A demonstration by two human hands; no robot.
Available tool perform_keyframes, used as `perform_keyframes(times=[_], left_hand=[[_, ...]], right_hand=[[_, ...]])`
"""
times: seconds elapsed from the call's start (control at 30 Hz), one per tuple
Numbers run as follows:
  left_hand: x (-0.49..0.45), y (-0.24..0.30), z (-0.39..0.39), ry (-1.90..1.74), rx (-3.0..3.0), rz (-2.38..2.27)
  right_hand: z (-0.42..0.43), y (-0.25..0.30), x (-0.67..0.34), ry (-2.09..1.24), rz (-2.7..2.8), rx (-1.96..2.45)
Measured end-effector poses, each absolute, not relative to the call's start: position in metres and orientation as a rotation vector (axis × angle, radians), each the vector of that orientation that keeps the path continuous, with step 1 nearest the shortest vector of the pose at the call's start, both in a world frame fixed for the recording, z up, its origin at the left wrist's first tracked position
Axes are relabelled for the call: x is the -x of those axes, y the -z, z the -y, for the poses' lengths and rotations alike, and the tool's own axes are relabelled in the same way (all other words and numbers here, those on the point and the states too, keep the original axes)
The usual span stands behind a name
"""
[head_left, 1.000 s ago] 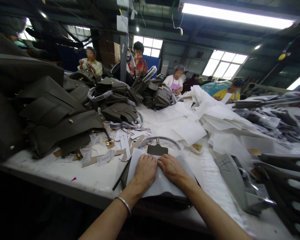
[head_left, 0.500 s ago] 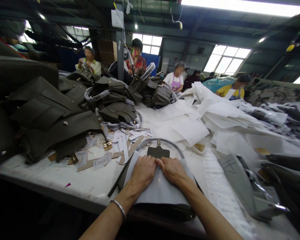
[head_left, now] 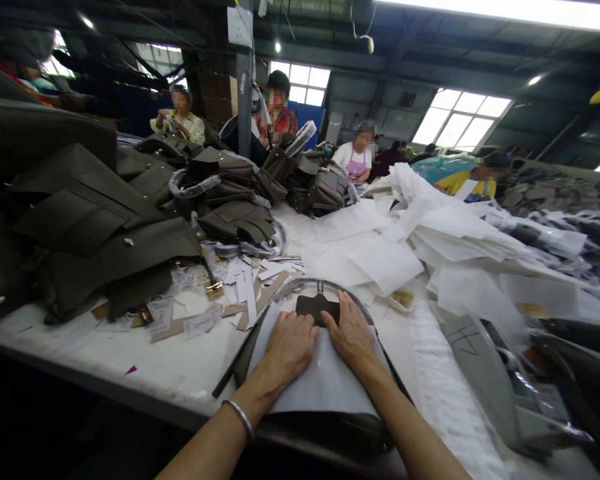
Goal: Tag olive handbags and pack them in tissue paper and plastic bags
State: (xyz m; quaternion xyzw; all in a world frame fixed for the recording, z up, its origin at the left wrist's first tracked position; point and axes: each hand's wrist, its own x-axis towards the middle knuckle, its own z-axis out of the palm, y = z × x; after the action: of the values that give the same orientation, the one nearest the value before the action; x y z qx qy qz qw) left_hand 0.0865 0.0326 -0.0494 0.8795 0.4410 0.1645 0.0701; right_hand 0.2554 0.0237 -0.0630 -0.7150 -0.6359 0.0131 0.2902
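A dark handbag point(head_left: 343, 430) lies on the table in front of me, with a pale thin sheet point(head_left: 325, 387) spread over it. Its handle, wrapped in clear film point(head_left: 357, 298), arches at the far end. A dark leather tab point(head_left: 307, 307) with a metal fitting point(head_left: 321, 287) lies inside that arch. My left hand point(head_left: 291, 343) curls its fingers over the sheet's far edge, near the tab; the fingertips are hidden. My right hand point(head_left: 351, 330) rests on the sheet's right side, fingers stretched forward past the tab's right edge, thumb apart and close to the tab.
Dark bags point(head_left: 105, 213) pile up on the left. Paper strips point(head_left: 250, 293) and small packets litter the table point(head_left: 180, 373) before them. White sheets point(head_left: 385, 253) heap ahead to the right, beside a small tray point(head_left: 401, 300). A grey tape dispenser-like object point(head_left: 480, 367) stands right. Co-workers sit beyond.
My right hand has moved slightly forward and right, away from my left, and its fingers have straightened. My left hand has stayed nearly in place. The view has shifted slightly.
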Motion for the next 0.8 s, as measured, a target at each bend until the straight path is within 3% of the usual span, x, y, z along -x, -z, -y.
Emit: perform_keyframes(times=[0.27,0.5,0.63,0.8], left_hand=[[-0.087,0.051,-0.034,-0.72,-2.419,-1.405],[-0.069,0.045,-0.038,-1.208,-2.072,-1.463],[-0.062,0.039,-0.033,-1.422,-2.006,-0.957],[-0.062,0.038,-0.023,-1.33,-2.02,-0.52]], right_hand=[[-0.014,0.037,-0.264,-0.59,1.39,1.518],[-0.002,0.026,-0.258,-0.632,1.544,1.329],[0.001,0.021,-0.249,-0.633,1.784,1.312],[0.004,0.024,-0.244,-0.445,1.943,1.391]])
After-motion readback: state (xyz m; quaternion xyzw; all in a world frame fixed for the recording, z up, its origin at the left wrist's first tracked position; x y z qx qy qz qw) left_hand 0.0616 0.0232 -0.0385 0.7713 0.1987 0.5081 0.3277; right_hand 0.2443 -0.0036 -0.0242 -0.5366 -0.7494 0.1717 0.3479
